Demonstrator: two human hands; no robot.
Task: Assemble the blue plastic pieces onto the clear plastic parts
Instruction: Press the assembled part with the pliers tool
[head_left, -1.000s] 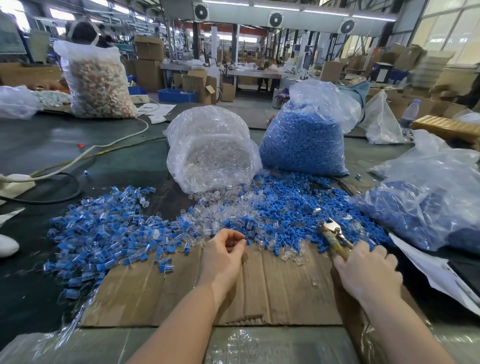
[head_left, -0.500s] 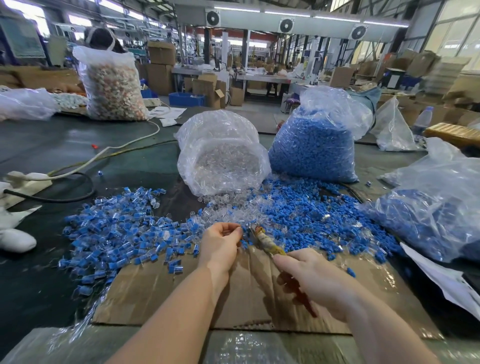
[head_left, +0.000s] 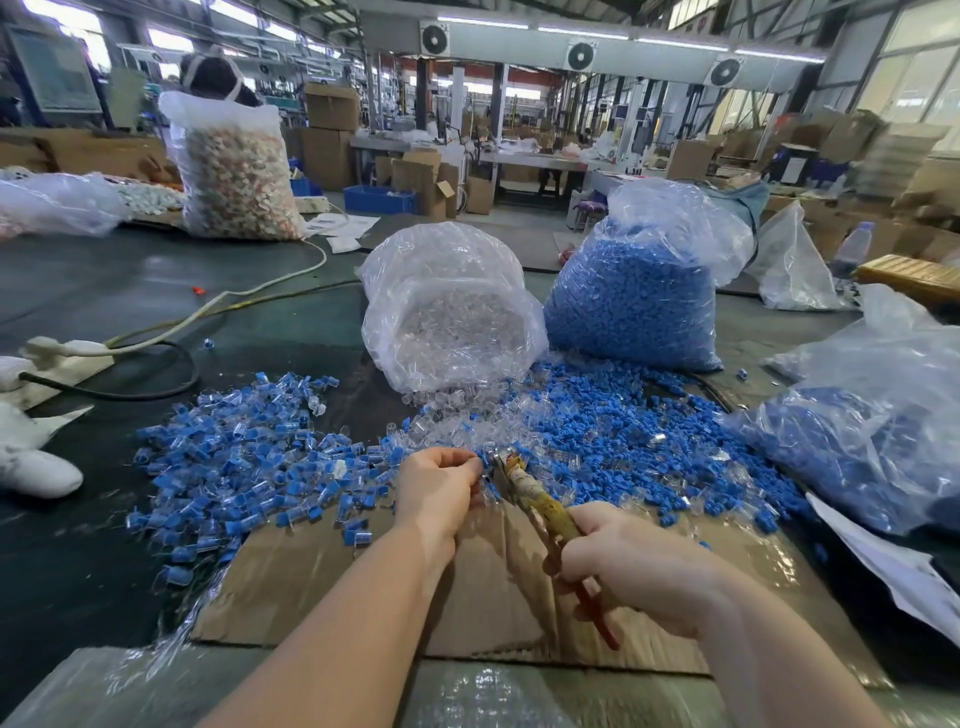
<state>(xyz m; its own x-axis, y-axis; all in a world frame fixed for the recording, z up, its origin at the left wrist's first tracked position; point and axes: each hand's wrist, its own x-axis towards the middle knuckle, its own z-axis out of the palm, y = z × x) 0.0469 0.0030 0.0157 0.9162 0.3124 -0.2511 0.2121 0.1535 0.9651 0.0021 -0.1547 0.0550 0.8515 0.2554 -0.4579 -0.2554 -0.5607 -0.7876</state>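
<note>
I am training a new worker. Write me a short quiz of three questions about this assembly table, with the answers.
1. True or false: the right hand holds pliers.
2. Which bag lies on its side with its mouth toward the worker? A) clear parts bag B) blue pieces bag
3. Fill in: the left hand works above a sheet of ____.

Key: 1 true; 2 A; 3 cardboard.

left hand (head_left: 441, 488): fingers curled, pinching a small clear part, hard to see | right hand (head_left: 631, 564): grips pliers (head_left: 535, 501), tip just right of the pinch | blue pieces (head_left: 623, 431) beyond | cardboard (head_left: 322, 582) beneath
</note>
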